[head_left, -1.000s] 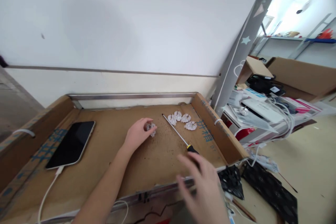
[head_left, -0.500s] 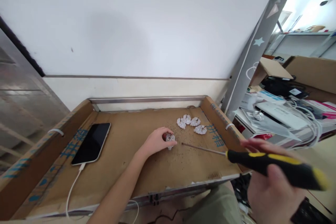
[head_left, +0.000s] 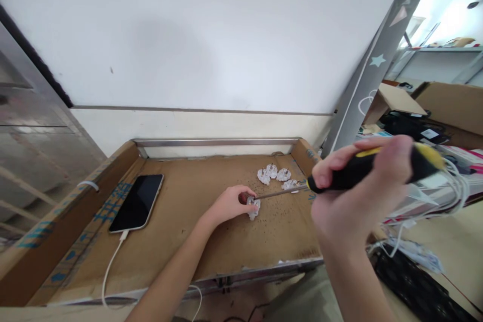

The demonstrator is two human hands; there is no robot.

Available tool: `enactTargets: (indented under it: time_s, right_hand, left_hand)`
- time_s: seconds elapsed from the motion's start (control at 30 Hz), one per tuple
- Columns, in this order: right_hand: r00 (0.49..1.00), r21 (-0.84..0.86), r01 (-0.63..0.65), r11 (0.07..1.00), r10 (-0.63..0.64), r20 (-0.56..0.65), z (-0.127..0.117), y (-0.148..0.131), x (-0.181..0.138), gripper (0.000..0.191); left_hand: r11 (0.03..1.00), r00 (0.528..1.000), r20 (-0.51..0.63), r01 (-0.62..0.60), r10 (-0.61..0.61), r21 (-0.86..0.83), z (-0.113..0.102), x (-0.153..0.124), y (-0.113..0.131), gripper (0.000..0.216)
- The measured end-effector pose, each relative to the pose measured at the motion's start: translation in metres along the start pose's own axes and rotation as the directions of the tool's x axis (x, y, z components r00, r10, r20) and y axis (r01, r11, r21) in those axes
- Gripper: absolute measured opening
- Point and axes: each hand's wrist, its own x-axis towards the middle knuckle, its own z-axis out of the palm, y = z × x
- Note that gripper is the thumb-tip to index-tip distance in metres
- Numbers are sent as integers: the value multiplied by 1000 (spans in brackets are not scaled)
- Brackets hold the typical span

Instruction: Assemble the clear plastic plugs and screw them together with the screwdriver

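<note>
My left hand pinches a small clear plastic piece against the cardboard surface. A dark reddish-brown round part shows between its thumb and fingers; I cannot make out its kind. My right hand is wrapped around the black and yellow handle of a screwdriver. The long shaft points left, and its tip is at the top of the clear piece; whether it sits in a screw is too small to tell. Beyond lie several similar clear plastic pieces with thin metal pins standing up.
A smartphone with a white cable rests at the left of the cardboard-lined tray. Dark specks are scattered near my left hand. At right stand an open cardboard box and cluttered white cables.
My right hand has risen and moved left, bringing the screwdriver tip from beside the clear piece onto it. My left hand keeps its pinch. The view has shifted slightly.
</note>
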Motion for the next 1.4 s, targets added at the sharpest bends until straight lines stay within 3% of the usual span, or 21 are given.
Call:
enactTargets:
  time_s: [0.23, 0.47, 0.57, 0.7, 0.83, 0.9, 0.97, 1.0, 1.07, 1.13, 1.2, 1.27, 1.33, 1.4]
  right_hand:
    - [995, -19, -82, 996, 83, 60, 4, 22, -3, 35]
    - [995, -69, -49, 996, 54, 79, 23, 30, -1, 31]
    - [979, -132, -52, 990, 77, 190, 30, 34, 3, 28]
    - [915, -132, -117, 984, 158, 371, 33, 42, 14, 31]
    - [955, -121, -121, 985, 149, 258, 42, 50, 15, 34]
    - [944, -106, -119, 987, 145, 298, 49, 52, 12, 36]
    - [861, -90, -172, 981, 194, 470, 55, 52, 10, 38]
    - [783, -89, -223, 971, 232, 577, 56, 51, 10, 39]
    - [565, -111, -344, 932, 300, 768, 54, 51, 15, 37]
    - [341, -153, -445, 882, 325, 882, 48, 50, 22, 35]
    - [191, -168, -525, 835, 307, 932, 41, 50, 30, 30]
    - [126, -161, -579, 800, 282, 951, 36, 50, 37, 24]
    - [112, -167, -575, 801, 280, 953, 34, 49, 40, 24]
    - [106, -221, -485, 846, 307, 946, 35, 47, 42, 31]
  left_hand:
    - [997, 999, -29, -29, 31, 66, 0, 0, -1, 36]
    - [999, 999, 44, -22, 24, -47, 3, 2, -3, 41]
    - [998, 999, 29, -29, 30, -47, 4, 3, -2, 38]
    - [993, 1000, -4, -4, 3, -122, 3, 4, -2, 42]
    - [973, 999, 45, 26, -17, -228, 4, 6, -6, 48]
    - [963, 996, 85, 15, 8, -269, 4, 6, -6, 46]
    - [950, 994, 106, 11, 23, -311, 5, 6, -4, 43]
    - [944, 993, 115, 17, 22, -330, 5, 6, -2, 42]
    - [934, 990, 138, 37, 13, -355, 4, 5, 1, 42]
    - [932, 988, 156, 52, 5, -358, 3, 5, 3, 44]
    - [934, 988, 155, 50, 5, -353, 2, 5, 4, 44]
    - [937, 990, 142, 39, 12, -347, 2, 4, 4, 44]
    - [942, 992, 129, 26, 19, -336, 3, 5, 3, 43]
    - [944, 992, 122, 15, 27, -330, 3, 5, 2, 41]
